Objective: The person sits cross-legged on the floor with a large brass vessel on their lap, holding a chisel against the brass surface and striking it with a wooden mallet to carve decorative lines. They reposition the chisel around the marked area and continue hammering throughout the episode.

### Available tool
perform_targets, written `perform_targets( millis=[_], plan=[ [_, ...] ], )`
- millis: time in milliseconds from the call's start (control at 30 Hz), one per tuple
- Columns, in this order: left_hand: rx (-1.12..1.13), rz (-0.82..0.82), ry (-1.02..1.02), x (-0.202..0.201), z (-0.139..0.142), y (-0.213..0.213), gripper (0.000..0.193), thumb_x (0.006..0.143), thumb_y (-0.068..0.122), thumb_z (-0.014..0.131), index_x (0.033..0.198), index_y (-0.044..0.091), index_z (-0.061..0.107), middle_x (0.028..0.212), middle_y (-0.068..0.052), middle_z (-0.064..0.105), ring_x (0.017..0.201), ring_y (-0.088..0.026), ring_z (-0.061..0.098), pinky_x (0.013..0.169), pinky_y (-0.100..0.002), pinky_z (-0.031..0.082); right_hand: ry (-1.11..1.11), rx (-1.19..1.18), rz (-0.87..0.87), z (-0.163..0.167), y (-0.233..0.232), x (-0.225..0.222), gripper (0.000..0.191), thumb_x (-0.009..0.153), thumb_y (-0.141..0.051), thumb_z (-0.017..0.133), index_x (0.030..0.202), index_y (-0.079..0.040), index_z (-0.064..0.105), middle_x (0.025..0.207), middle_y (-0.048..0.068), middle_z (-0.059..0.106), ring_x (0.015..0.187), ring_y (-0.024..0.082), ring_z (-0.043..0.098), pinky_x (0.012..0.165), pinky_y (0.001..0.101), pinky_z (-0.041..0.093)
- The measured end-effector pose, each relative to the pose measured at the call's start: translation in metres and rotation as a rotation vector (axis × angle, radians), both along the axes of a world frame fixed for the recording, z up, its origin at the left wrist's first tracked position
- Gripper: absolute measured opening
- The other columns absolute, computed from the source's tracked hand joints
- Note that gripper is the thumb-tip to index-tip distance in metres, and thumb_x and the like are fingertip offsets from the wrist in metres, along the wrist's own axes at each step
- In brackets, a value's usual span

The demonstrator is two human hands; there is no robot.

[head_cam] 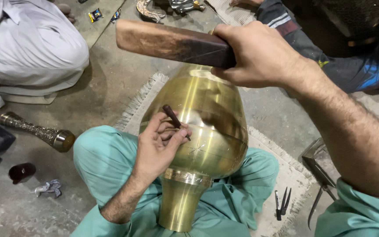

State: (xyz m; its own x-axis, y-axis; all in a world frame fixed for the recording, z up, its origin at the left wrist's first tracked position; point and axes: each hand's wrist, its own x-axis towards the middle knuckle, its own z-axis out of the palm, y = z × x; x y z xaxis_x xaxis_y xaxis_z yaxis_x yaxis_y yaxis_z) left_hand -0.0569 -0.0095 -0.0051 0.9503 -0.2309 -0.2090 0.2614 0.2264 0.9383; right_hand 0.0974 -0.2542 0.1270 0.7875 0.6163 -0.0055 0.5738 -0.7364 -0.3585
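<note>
Brass vase [207,127] lies across my lap at frame centre, narrow neck toward the bottom edge, wide belly toward the top, resting on my green trousers [106,158]. My left hand [159,147] sits on its left flank, fingers pinched closed around a small dark chisel [174,119], tip touching the brass beside faint scratched lines. My right hand [259,55], upper right of centre, is clenched around a wooden mallet [172,43] held level above the vase's belly, head pointing toward upper left, not touching the chisel. Lower right: dark hand tools [281,202] on a fringed mat [286,171] under me, a metal tool [316,197] just beside them. Left edge of frame: an engraved metal piece [38,131] lying on the concrete floor [110,74], a dark red object [22,172] and a crumpled wrapper [48,188] below it. Upper left: another person in white clothing [27,48], seated. Top edge: more metalware [154,8], partly cut off.
</note>
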Motion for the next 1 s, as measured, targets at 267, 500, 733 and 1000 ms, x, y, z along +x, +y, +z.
perform_targets(
  millis=[267,500,733,1000],
  plan=[
    [-0.001,-0.013,0.002,-0.001,-0.002,0.0,0.046,0.098,-0.004,0.064,0.14,-0.004,0.047,0.11,-0.015,0.07,0.104,-0.018,0.072,0.088,-0.03,0.064,0.123,-0.455,0.03,0.003,0.007,-0.003,0.029,0.088,-0.03,0.078,0.111,-0.014,0.069,0.08,0.01,0.072,0.073,0.03,0.073,0.069,0.0454,0.059],
    [-0.001,-0.018,0.042,0.003,-0.001,-0.002,0.047,0.096,-0.004,0.064,0.139,-0.003,0.046,0.108,-0.015,0.07,0.104,-0.018,0.073,0.087,-0.03,0.065,0.115,-0.621,0.057,-0.005,0.014,0.003,0.024,0.089,-0.028,0.073,0.111,-0.019,0.069,0.076,0.007,0.071,0.068,0.027,0.073,0.065,0.044,0.06],
    [0.048,-0.022,0.012,0.0,0.004,-0.002,0.042,0.097,-0.003,0.063,0.137,-0.005,0.047,0.11,-0.015,0.069,0.105,-0.019,0.073,0.088,-0.03,0.065,0.071,-0.371,0.067,-0.009,0.009,0.0,0.025,0.083,-0.03,0.076,0.102,-0.016,0.07,0.075,0.009,0.072,0.069,0.028,0.073,0.066,0.0443,0.059],
    [-0.014,-0.003,0.059,0.0,0.0,-0.004,0.043,0.096,-0.005,0.065,0.135,-0.004,0.048,0.107,-0.014,0.068,0.102,-0.018,0.072,0.087,-0.03,0.065,0.05,-0.482,0.041,-0.012,0.009,0.001,0.02,0.089,-0.032,0.074,0.102,-0.017,0.069,0.075,0.008,0.071,0.069,0.03,0.072,0.066,0.0469,0.058]
  ],
)
